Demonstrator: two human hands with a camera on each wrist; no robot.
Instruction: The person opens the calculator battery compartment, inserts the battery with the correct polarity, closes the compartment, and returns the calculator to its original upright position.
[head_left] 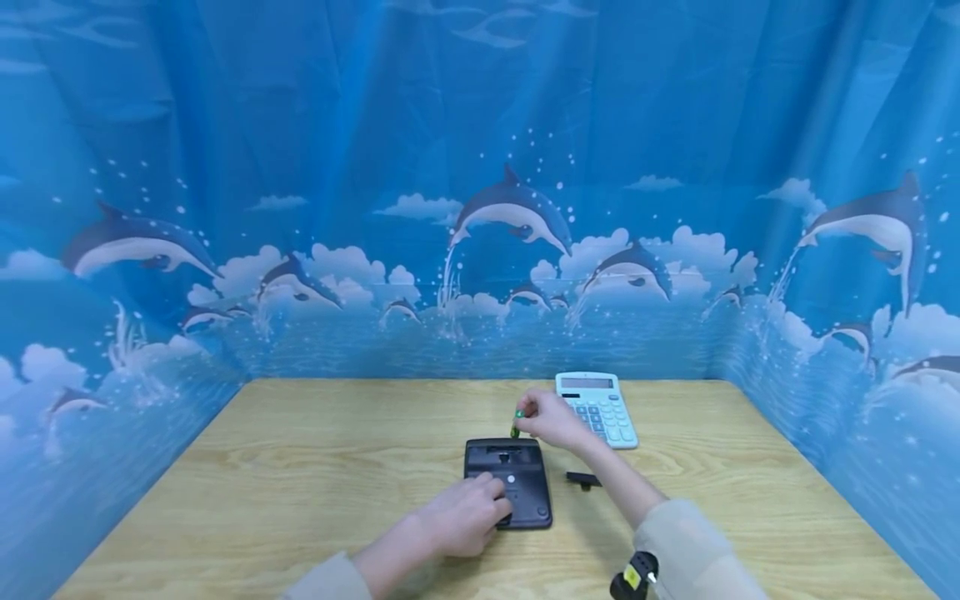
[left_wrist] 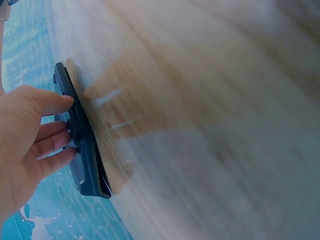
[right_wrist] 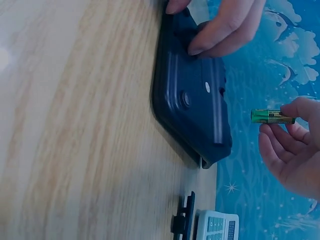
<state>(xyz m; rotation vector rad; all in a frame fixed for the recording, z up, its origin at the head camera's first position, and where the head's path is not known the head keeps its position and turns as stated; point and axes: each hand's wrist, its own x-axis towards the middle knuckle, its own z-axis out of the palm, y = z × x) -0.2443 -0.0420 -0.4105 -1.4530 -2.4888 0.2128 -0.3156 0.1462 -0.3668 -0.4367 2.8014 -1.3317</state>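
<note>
A black calculator (head_left: 531,492) lies face down on the wooden table, its battery compartment (head_left: 503,456) uncovered near the far edge. My left hand (head_left: 468,512) grips its near left part, thumb at the edge and fingertips on the back, as the left wrist view shows too. Above the far edge, my right hand (head_left: 552,421) pinches a small green battery (right_wrist: 270,116) between thumb and fingers, apart from the calculator. A small black battery cover (head_left: 583,479) rests on the table to the right, under the right forearm.
Behind the right hand lies a light blue calculator (head_left: 618,417), face up and partly hidden by that hand. A blue dolphin-print curtain (head_left: 480,333) encloses the back and sides of the table (head_left: 337,442).
</note>
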